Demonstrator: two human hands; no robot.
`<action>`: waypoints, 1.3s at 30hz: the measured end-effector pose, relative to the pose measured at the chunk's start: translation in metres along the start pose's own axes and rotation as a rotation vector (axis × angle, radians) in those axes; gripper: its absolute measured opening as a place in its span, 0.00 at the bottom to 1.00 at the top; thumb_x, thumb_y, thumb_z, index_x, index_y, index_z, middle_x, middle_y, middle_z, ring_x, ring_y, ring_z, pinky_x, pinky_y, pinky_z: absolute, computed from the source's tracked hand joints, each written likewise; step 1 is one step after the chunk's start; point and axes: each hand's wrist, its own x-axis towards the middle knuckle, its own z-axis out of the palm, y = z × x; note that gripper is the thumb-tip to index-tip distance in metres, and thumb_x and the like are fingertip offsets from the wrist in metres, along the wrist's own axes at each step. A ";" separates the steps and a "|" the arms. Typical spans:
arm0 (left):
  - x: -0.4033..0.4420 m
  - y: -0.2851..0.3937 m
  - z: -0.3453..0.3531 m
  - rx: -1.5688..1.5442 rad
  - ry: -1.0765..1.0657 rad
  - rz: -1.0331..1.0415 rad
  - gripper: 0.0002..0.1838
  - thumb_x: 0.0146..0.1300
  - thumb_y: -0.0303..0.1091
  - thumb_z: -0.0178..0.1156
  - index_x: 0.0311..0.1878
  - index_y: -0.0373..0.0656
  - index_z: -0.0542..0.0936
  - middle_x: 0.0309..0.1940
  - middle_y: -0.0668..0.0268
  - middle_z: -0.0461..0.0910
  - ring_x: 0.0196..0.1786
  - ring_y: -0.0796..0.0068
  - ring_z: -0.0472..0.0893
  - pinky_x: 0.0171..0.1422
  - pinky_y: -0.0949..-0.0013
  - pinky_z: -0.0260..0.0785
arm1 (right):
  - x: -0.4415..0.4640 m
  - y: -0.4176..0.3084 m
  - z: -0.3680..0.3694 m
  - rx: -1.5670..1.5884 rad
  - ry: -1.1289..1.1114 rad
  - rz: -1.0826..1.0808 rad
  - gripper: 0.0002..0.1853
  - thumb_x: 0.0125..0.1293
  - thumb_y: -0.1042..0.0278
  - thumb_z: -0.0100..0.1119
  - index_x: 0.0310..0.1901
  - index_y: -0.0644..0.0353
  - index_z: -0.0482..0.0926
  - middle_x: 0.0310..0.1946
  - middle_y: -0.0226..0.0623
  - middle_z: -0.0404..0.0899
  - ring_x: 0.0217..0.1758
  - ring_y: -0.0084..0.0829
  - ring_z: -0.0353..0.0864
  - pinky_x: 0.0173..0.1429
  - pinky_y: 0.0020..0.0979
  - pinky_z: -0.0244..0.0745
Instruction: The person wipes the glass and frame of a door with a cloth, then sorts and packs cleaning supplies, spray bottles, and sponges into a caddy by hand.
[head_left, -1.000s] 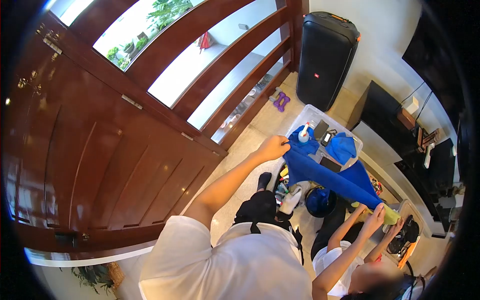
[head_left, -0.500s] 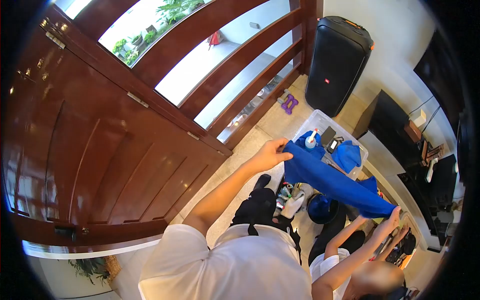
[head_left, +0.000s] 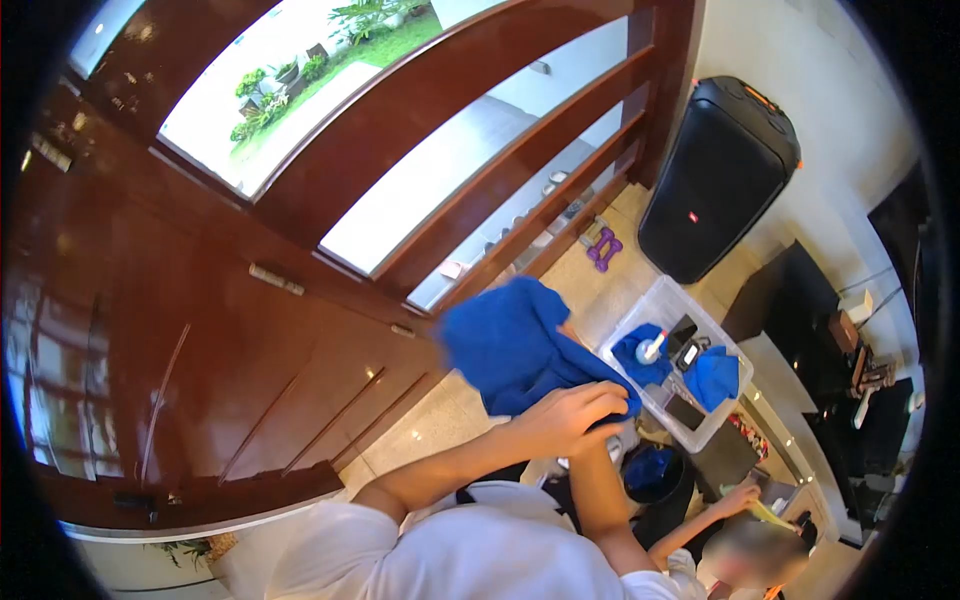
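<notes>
A blue cloth [head_left: 505, 345] is bunched and folded in front of me, its far side spread to the left before the door. My left hand [head_left: 575, 415] is closed on the near right end of the cloth. My right forearm passes up beneath the left hand, so my arms cross. Most of my right hand [head_left: 567, 329] is behind the cloth, only a sliver of skin showing at its edge; the cloth is held up there. Just right of my hands is a clear plastic bin [head_left: 668, 290] containing blue cloths [head_left: 712, 378], a white bottle [head_left: 650, 348] and small dark devices.
At lower right, another person's hand [head_left: 740, 497] holds a yellowish strip [head_left: 772, 516] by an open drawer. A dark bucket [head_left: 655, 470] stands below the bin. A black speaker [head_left: 718, 180], purple dumbbell [head_left: 604, 250] and brown door [head_left: 210, 350] surround the area.
The blue cloth, stretched between my hands before, is now gathered and swung left. My right hand has crossed over to the left behind it. The other person's hand now holds a yellowish strip.
</notes>
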 end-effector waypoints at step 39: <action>-0.096 -0.043 0.133 -0.711 -0.072 -0.871 0.23 0.58 0.37 0.59 0.54 0.35 0.70 0.41 0.64 0.78 0.41 0.72 0.77 0.49 0.72 0.69 | -0.165 -0.009 -0.123 -0.423 0.314 0.024 0.33 0.56 0.53 0.62 0.57 0.67 0.66 0.49 0.41 0.72 0.49 0.28 0.72 0.54 0.27 0.66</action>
